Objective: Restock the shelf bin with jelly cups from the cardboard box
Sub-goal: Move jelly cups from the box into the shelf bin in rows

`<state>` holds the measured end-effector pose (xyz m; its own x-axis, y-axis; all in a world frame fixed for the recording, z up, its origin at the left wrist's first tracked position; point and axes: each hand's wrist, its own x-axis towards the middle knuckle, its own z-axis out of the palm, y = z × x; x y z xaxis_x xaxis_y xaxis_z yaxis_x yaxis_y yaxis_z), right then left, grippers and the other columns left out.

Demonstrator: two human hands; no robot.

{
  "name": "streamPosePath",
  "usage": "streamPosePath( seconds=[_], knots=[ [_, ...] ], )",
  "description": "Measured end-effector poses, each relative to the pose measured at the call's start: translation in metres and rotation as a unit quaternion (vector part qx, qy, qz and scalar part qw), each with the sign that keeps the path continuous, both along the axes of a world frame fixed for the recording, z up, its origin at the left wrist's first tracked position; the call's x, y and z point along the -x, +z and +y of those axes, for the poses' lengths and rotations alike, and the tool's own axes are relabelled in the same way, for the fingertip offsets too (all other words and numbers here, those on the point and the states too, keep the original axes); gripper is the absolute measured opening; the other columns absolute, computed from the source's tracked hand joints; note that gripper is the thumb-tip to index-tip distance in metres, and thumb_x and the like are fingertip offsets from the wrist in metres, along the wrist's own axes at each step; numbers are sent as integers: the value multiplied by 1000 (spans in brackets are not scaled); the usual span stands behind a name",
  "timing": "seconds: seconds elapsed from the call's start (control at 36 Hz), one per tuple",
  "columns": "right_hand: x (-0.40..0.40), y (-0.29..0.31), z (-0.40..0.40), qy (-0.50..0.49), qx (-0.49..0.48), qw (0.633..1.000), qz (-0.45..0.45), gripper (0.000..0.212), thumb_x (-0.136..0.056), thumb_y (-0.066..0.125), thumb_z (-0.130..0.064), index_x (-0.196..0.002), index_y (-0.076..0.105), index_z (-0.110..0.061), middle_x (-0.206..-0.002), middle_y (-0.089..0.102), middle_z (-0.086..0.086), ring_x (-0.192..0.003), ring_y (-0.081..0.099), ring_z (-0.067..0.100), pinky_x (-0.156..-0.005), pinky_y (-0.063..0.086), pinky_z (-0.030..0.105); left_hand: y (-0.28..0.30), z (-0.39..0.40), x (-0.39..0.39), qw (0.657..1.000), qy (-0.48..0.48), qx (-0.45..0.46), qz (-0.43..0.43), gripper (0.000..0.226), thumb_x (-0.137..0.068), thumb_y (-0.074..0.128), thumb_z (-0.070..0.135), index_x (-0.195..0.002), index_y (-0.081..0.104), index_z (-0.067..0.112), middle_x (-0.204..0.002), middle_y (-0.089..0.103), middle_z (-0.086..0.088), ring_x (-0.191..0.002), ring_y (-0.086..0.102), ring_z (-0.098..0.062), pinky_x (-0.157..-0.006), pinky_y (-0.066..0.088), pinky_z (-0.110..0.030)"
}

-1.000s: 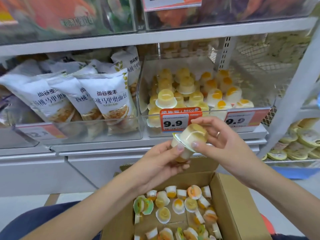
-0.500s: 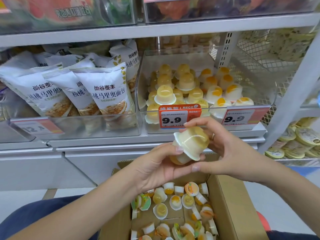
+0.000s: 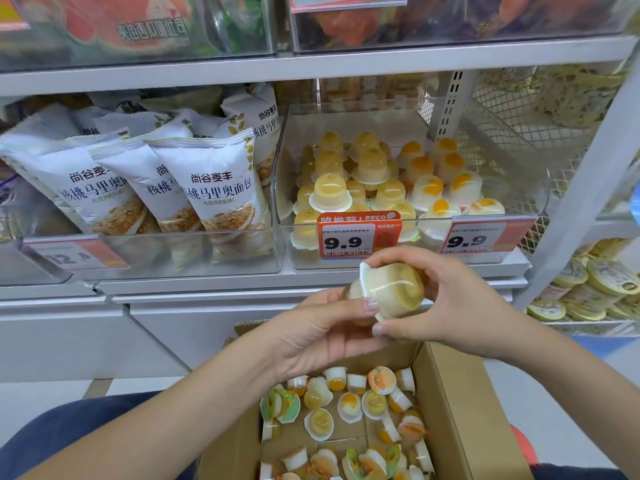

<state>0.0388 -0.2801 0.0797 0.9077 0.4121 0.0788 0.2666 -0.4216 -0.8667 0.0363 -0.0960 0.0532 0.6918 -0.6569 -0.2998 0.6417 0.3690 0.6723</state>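
Two hands meet above the cardboard box [image 3: 460,403]: our left hand [image 3: 311,337] curls under one jelly cup [image 3: 356,296], while our right hand [image 3: 450,306] pinches a second, larger jelly cup [image 3: 394,289] lying on its side. Both cups touch, just near of the clear shelf bin [image 3: 412,251], which holds stacked jelly cups. Loose cups lie in the box below.
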Motion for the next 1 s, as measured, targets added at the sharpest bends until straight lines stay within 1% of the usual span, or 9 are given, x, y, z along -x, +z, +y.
streamPosePath(
  seconds=[0.14, 0.22, 0.28, 0.33, 0.39, 0.42, 0.67, 0.78, 1.0],
  knots=[
    [-8, 8, 3, -34, -7, 999, -20, 56, -55, 89, -29, -104, 65, -38, -98, 67, -14, -91, 64, 3, -80, 54, 23, 0, 1, -5, 999, 30, 8, 9, 55, -51, 92, 21, -101, 73, 6, -110, 68, -17, -98, 68, -27, -85, 56, -38],
    [-20, 25, -4, -88, 0, 994, -61, 52, -57, 87, -30, -103, 65, -38, -95, 65, -18, -87, 61, -5, -74, 49, 11, 7, 4, -12, 985, 75, -139, -72, 47, -73, 78, 30, -114, 65, 10, -115, 68, -8, -104, 67, -23, -89, 55, -40],
    [-34, 38, -13, -148, -3, 985, -89, 52, -57, 86, -35, -105, 65, -34, -97, 64, -19, -86, 60, -7, -71, 47, 10, 9, 9, -19, 910, 143, -341, -190, 30, -78, 74, 27, -105, 65, 19, -105, 71, 1, -95, 68, -13, -87, 56, -35],
    [-52, 48, -19, -191, -11, 976, -108, 51, -60, 86, -35, -107, 66, -30, -98, 67, -14, -88, 62, -1, -73, 47, 14, 6, 17, -28, 792, 220, -488, -294, 21, -78, 75, 16, -94, 63, 24, -98, 67, 9, -88, 63, -3, -80, 52, -22],
    [-74, 56, -21, -212, 14, 970, -118, 51, -63, 86, -33, -109, 66, -26, -99, 67, -10, -88, 62, 5, -71, 46, 17, 3, 24, -35, 714, 260, -542, -359, 26, -76, 73, 10, -92, 59, 26, -95, 63, 14, -86, 56, 3, -75, 43, -10],
    [-86, 59, -19, -215, 39, 969, -119, 52, -63, 86, -34, -110, 65, -24, -99, 67, -9, -88, 62, 7, -70, 46, 19, 2, 27, -37, 703, 267, -545, -371, 27, -76, 73, 9, -92, 58, 25, -95, 62, 14, -86, 56, 2, -73, 41, -8],
    [-162, 58, 14, -96, 321, 937, -95, 85, -59, 84, -49, -130, 54, -11, -122, 60, 5, -104, 57, 20, -81, 47, 29, -7, 29, -44, 686, 221, -572, -392, 37, -73, 73, 9, -103, 56, 23, -104, 58, 7, -95, 54, -5, -79, 37, -10],
    [-168, 53, 20, -73, 342, 933, -87, 86, -63, 85, -44, -134, 50, -11, -132, 56, 5, -117, 53, 21, -84, 40, 24, -7, 29, -46, 679, 219, -576, -398, 35, -74, 72, 11, -102, 55, 24, -104, 57, 7, -95, 52, -5, -81, 37, -13],
    [-172, 50, 18, -68, 360, 927, -77, 83, -62, 86, -41, -131, 52, -11, -126, 58, 3, -108, 53, 18, -81, 38, 24, -6, 31, -46, 677, 211, -573, -412, 36, -74, 73, 12, -99, 51, 28, -103, 57, 8, -95, 53, -4, -80, 35, -12]
  ],
)
